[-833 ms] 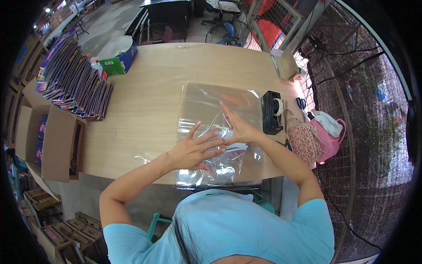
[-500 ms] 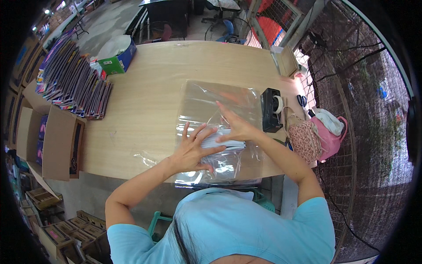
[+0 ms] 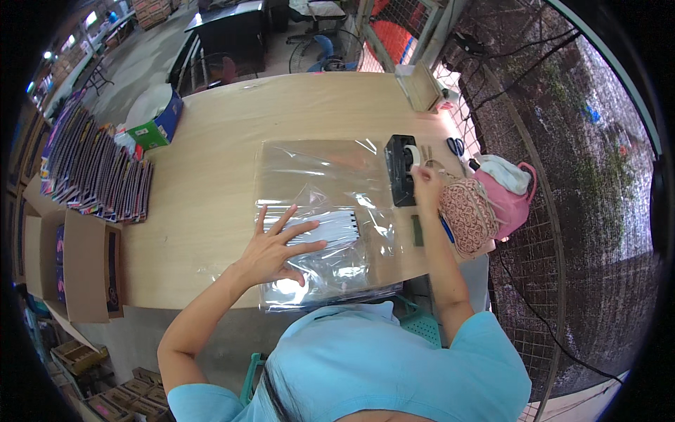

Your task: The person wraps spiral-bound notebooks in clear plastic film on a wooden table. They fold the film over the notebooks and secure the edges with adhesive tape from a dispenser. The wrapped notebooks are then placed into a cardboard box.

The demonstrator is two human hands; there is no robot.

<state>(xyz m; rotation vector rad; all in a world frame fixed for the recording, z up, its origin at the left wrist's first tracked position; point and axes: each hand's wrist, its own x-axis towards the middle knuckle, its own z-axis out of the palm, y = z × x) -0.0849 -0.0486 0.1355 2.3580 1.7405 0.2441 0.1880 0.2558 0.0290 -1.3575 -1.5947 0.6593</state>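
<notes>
My left hand [image 3: 271, 246] lies with fingers spread on clear plastic film [image 3: 302, 165], pressing it over a small white stack of paper [image 3: 334, 228]. Dark marks run along the stack's right edge; whether it is a bound pad I cannot tell. My right hand [image 3: 427, 186] is at the black tape dispenser [image 3: 401, 176], fingers pinched at the pale tape roll [image 3: 413, 156]. The piece of tape between the fingers is too small to make out clearly.
Right of the dispenser lie scissors [image 3: 455, 146], a patterned pouch [image 3: 467, 214] and a pink bag [image 3: 512, 200]. At the left stand a long row of magazines or booklets [image 3: 98, 165], a blue-green box [image 3: 156, 119] and an open cardboard carton [image 3: 81, 260].
My right hand has left the film and white stack and moved right to the tape dispenser. My left hand stays on the film. The view has shifted somewhat.
</notes>
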